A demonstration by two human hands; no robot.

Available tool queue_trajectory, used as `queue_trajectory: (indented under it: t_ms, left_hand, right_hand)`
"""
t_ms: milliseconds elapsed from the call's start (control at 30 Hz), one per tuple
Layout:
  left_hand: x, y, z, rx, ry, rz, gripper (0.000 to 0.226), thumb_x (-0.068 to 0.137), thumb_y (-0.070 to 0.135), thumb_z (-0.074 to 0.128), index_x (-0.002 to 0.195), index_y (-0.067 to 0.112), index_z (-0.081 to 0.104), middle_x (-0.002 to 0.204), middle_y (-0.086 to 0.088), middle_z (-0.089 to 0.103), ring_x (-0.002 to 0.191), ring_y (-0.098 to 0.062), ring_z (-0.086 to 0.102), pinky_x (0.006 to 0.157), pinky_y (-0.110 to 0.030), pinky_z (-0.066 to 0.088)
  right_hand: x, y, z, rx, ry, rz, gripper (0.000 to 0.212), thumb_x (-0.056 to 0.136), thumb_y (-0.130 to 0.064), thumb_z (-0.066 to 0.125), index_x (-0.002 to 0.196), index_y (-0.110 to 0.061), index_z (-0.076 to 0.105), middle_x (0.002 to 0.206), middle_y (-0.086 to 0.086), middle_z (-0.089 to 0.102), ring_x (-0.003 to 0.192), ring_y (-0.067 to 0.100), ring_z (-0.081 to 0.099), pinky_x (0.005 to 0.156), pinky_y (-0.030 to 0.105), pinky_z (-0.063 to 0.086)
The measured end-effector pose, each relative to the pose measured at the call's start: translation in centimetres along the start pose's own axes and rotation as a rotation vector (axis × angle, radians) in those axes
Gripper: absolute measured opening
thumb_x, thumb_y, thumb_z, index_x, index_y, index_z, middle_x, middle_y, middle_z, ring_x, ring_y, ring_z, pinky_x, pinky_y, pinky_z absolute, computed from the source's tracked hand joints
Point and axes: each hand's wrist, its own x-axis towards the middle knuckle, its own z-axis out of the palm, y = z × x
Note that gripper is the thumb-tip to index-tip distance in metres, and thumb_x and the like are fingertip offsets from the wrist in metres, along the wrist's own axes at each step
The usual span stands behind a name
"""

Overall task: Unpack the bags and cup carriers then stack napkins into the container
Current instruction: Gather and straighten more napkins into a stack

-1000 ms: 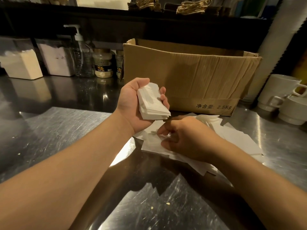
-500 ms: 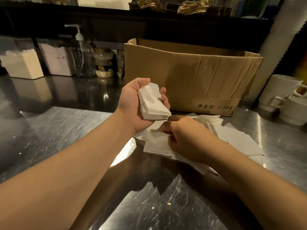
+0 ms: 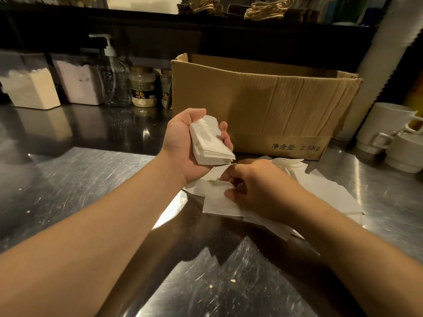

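Left hand (image 3: 192, 145) held palm-up above the steel counter (image 3: 75, 184), fingers curled up around a squared stack of napkins (image 3: 209, 143); the stack lies across the palm, thumb side behind it, fingertips hooked over its far edge. Likely reason: the palm serves as a tray so each new sheet can be laid on top and kept aligned. Right hand (image 3: 258, 191) is low on the counter, knuckles up, wrist bent inward, thumb and forefinger pinching the near edge of one sheet on the loose napkin pile (image 3: 325, 191). The pile is spread flat and fanned, just in front of the cardboard box (image 3: 263, 101), which probably keeps single sheets easy to peel off. Both forearms reach forward, converging, the hands near each other but not touching. No napkin container can be identified for certain; clear tubs (image 3: 77, 85) stand at the back left, contents unclear. White cups (image 3: 386, 131) sit stacked at far right.
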Motion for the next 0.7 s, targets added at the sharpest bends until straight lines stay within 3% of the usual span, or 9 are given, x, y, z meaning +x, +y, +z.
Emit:
queue_trajectory:
  t_ms: [133,334,434,600,701]
  left_hand:
    - [0.0,0.0,0.0,0.006,0.010,0.002,0.054,0.080,0.034,0.063,0.129,0.014,0.054,0.100,-0.009,0.061,0.077,-0.020,0.060,0.077,-0.033,0.053]
    - [0.0,0.2,-0.1,0.011,0.022,0.014,0.051,0.086,0.036,0.061,0.132,0.015,0.053,0.101,-0.009,0.062,0.077,-0.020,0.060,0.074,-0.033,0.055]
    - [0.1,0.2,-0.2,0.032,0.026,0.017,0.048,0.086,0.037,0.060,0.128,0.014,0.054,0.098,-0.009,0.062,0.076,-0.020,0.059,0.074,-0.033,0.053]
    - [0.2,0.5,-0.4,0.108,0.030,0.016,0.049,0.085,0.038,0.060,0.127,0.014,0.053,0.092,-0.008,0.063,0.075,-0.019,0.060,0.073,-0.035,0.054]
    - [0.1,0.2,-0.4,0.209,0.026,0.000,0.050,0.081,0.038,0.061,0.125,0.015,0.053,0.098,-0.010,0.064,0.083,-0.023,0.064,0.079,-0.038,0.056]
  right_hand:
    - [0.0,0.0,0.5,-0.002,0.077,-0.045,0.023,0.099,-0.028,0.065,0.121,-0.026,0.073,0.108,-0.006,0.071,0.082,0.005,0.053,0.067,0.004,0.030]
    - [-0.2,0.2,0.4,0.111,0.204,-0.003,0.008,0.096,-0.030,0.069,0.099,-0.029,0.076,0.092,-0.013,0.067,0.080,0.005,0.059,0.067,0.019,0.049]
    - [-0.6,0.2,-0.3,0.374,0.233,0.049,0.004,0.095,-0.025,0.069,0.091,-0.028,0.070,0.082,-0.016,0.066,0.078,0.003,0.061,0.064,0.013,0.047]
    - [-1.0,0.5,-1.9,1.034,0.192,0.053,0.009,0.084,-0.019,0.065,0.079,-0.018,0.073,0.086,0.008,0.069,0.082,0.026,0.064,0.073,0.038,0.055]
    - [-1.0,0.5,-2.7,1.315,0.215,0.121,0.015,0.079,-0.017,0.061,0.068,-0.022,0.071,0.082,0.006,0.064,0.080,0.023,0.057,0.066,0.029,0.046]
